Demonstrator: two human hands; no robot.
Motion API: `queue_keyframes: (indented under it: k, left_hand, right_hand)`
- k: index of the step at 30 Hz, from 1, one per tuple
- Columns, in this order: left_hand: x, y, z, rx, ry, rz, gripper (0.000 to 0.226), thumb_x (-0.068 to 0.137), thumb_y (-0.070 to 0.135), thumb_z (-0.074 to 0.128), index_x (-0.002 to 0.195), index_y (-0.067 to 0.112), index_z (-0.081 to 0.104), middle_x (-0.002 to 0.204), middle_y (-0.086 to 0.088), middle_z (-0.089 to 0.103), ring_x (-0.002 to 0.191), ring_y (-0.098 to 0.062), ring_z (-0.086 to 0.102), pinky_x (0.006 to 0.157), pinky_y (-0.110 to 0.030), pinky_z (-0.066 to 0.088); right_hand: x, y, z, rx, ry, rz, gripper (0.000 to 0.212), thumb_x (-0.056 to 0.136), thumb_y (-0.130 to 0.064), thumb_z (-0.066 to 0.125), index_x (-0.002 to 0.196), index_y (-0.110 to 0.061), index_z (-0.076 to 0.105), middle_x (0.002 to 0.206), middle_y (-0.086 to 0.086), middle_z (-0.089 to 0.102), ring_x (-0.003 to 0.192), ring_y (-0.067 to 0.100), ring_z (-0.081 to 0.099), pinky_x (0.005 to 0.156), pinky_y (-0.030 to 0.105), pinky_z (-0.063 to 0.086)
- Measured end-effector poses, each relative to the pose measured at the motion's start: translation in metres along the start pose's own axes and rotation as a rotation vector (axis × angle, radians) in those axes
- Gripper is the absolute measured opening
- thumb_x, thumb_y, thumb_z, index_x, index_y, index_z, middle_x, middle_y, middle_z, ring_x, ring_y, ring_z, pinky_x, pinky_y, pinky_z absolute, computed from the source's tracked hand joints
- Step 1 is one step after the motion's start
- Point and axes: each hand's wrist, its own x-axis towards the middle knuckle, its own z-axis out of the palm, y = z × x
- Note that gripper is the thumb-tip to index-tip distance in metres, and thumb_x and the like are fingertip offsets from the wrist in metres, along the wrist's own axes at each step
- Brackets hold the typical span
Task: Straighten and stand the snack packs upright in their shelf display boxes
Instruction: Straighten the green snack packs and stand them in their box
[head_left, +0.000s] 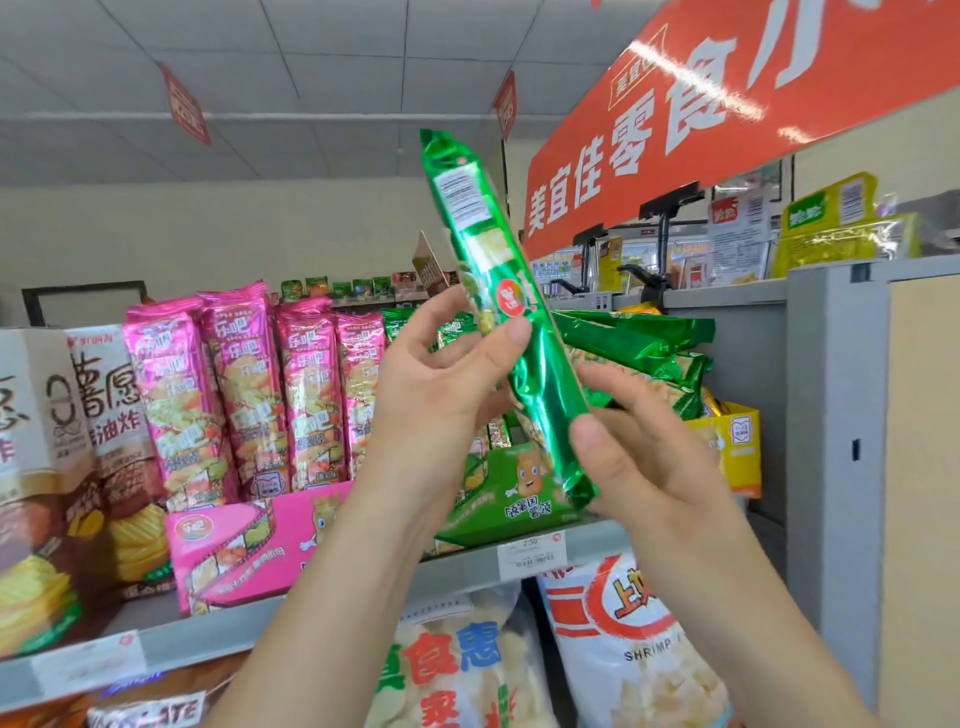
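Both forearms rise from the bottom of the view. The left hand (441, 379) has the green pack (493, 249) around its middle, thumb across the front, fingers curled behind. The right hand (644, 457) takes the lower end, thumb pressed on the foil with the fingers behind it: a pinch. The pack is up in the air, clear of the shelf, tilted with its top leaning left. It hangs directly in front of the green display box (511, 493) it looks to belong to.

Judging by that crinkled, glossy foil, this is a light, long, puffed sleeve. It looks slippery and soft-walled, and the snacks inside will likely crack if squeezed. The best hold, I'd say, is just what we see: middle and bottom end, light pressure, ready to guide the base into the box first.

Out to the right, fallen green packs (634, 332) lie flat in a pile, beside a yellow box (737, 447). Left of the green box, pink packs (249, 384) stand upright in their pink box (249, 540), all on the grey shelf (363, 592).
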Motion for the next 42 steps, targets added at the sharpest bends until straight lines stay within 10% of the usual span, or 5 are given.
queue_keyframes:
  k: [13, 20, 24, 33, 42]
  left_hand:
    - [-0.004, -0.015, 0.006, -0.071, -0.046, 0.017, 0.03, 0.079, 0.026, 0.067, 0.102, 0.019, 0.05, 0.079, 0.0, 0.074, 0.061, -0.011, 0.066, 0.053, -0.029, 0.053]
    - [-0.007, -0.021, 0.01, 0.114, -0.063, -0.042, 0.047, 0.072, 0.034, 0.071, 0.11, 0.011, 0.058, 0.085, 0.003, 0.072, 0.079, -0.013, 0.072, 0.063, -0.028, 0.057]
    - [-0.007, -0.025, 0.007, 0.097, -0.022, -0.064, 0.041, 0.073, 0.029, 0.073, 0.108, 0.01, 0.065, 0.09, -0.002, 0.075, 0.08, -0.016, 0.072, 0.066, -0.033, 0.059]
    - [-0.005, -0.032, -0.001, -0.024, -0.002, -0.109, 0.03, 0.078, 0.031, 0.068, 0.102, 0.012, 0.069, 0.097, -0.008, 0.072, 0.089, -0.022, 0.066, 0.073, -0.042, 0.059]
    - [0.0, -0.031, 0.003, -0.099, -0.033, -0.191, 0.047, 0.074, 0.039, 0.072, 0.112, 0.015, 0.059, 0.106, -0.015, 0.072, 0.079, -0.022, 0.069, 0.066, -0.038, 0.058]
  right_hand:
    - [-0.011, 0.002, -0.006, 0.177, -0.128, -0.004, 0.038, 0.076, -0.022, 0.072, 0.113, -0.024, 0.071, 0.091, -0.004, 0.075, 0.074, 0.006, 0.067, 0.065, 0.016, 0.053]
    - [-0.016, 0.032, -0.011, -0.655, 0.29, -0.282, 0.059, 0.076, -0.042, 0.074, 0.131, -0.032, 0.058, 0.103, -0.011, 0.062, 0.083, 0.005, 0.058, 0.077, 0.014, 0.048]
    - [-0.022, 0.036, -0.013, -0.589, 0.248, -0.297, 0.064, 0.074, -0.035, 0.075, 0.134, -0.041, 0.052, 0.112, -0.017, 0.058, 0.086, 0.007, 0.059, 0.074, 0.01, 0.046]
    - [-0.03, 0.027, -0.009, 0.1, 0.366, -0.116, 0.038, 0.066, -0.026, 0.077, 0.103, -0.027, 0.074, 0.086, 0.003, 0.076, 0.073, 0.024, 0.074, 0.069, 0.025, 0.058]
    - [-0.034, 0.04, -0.016, -0.524, 0.412, -0.582, 0.007, 0.082, -0.011, 0.07, 0.083, -0.015, 0.076, 0.092, -0.003, 0.072, 0.09, 0.007, 0.067, 0.083, 0.018, 0.05]
